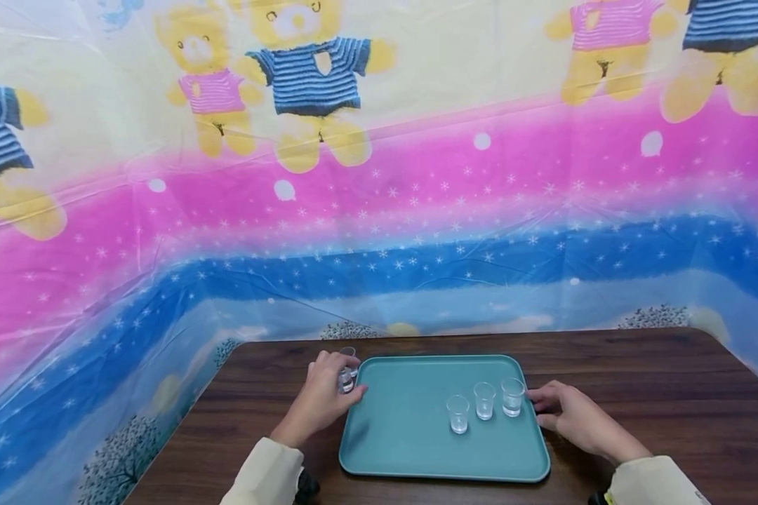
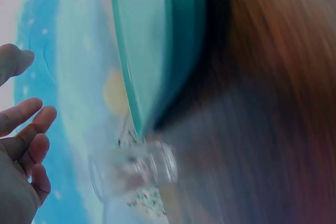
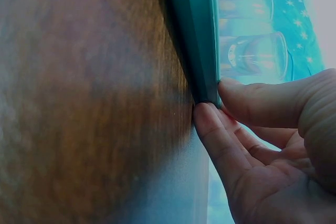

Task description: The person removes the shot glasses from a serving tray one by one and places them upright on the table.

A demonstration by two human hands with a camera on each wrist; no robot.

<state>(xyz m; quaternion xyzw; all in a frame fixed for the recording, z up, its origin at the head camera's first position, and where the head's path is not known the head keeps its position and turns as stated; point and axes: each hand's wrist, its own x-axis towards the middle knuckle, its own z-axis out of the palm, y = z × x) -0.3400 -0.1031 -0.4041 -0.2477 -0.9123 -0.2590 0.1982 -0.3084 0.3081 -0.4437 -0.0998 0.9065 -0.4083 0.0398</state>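
A teal tray (image 1: 410, 449) lies on the table with three small clear glasses standing on its right half: a left one (image 1: 458, 415), a middle one (image 1: 484, 402) and a right one (image 1: 512, 398). My right hand (image 1: 571, 417) pinches the tray's right edge, thumb at the rim and fingers low against its side, as the right wrist view shows. Beside the tray's left edge, clear glass (image 1: 345, 381) shows partly behind my left hand (image 1: 325, 393); whether it is one glass or two is hard to tell. In the left wrist view a glass (image 2: 134, 169) stands apart from that hand's loosely bent, spread fingers.
The dark wooden table (image 1: 657, 379) extends on both sides of the tray. Behind it hangs a printed cloth (image 1: 379, 210) with bears, which comes down to the table's back edge and along its left side.
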